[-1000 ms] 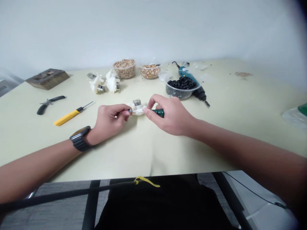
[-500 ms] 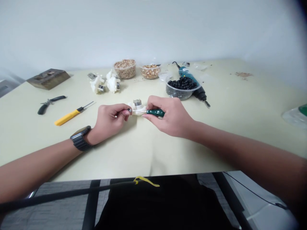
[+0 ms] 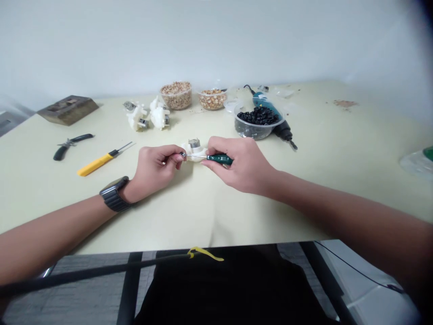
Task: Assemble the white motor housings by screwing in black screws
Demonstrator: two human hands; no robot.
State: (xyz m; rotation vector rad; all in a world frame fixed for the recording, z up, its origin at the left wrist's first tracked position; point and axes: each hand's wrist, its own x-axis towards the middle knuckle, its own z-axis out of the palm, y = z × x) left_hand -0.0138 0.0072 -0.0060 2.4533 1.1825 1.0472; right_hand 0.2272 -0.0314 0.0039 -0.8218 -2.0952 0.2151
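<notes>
My right hand (image 3: 238, 162) is closed round the green handle of a screwdriver (image 3: 219, 159), whose thin shaft points left. The fingertips of my left hand (image 3: 160, 167) pinch a small dark part (image 3: 183, 154) at the tip of that shaft; its kind is too small to make out. Just behind the shaft, on the table, sits a white plastic assembly with a metal motor (image 3: 194, 144), partly hidden by my fingers. Two similar white motor assemblies (image 3: 137, 118) stand farther back to the left.
Left on the table (image 3: 176, 216) lie a yellow-handled screwdriver (image 3: 98, 164), black-handled pliers (image 3: 69, 144) and a brown block (image 3: 69, 109). Behind are tubs of tan pieces (image 3: 176, 97) and amber pieces (image 3: 212, 99). A tub of black parts (image 3: 257, 122) stands before a teal power tool (image 3: 284, 131).
Both hands keep nearly the same pose, with the screwdriver tip still at the small part. The whole view has shifted very slightly.
</notes>
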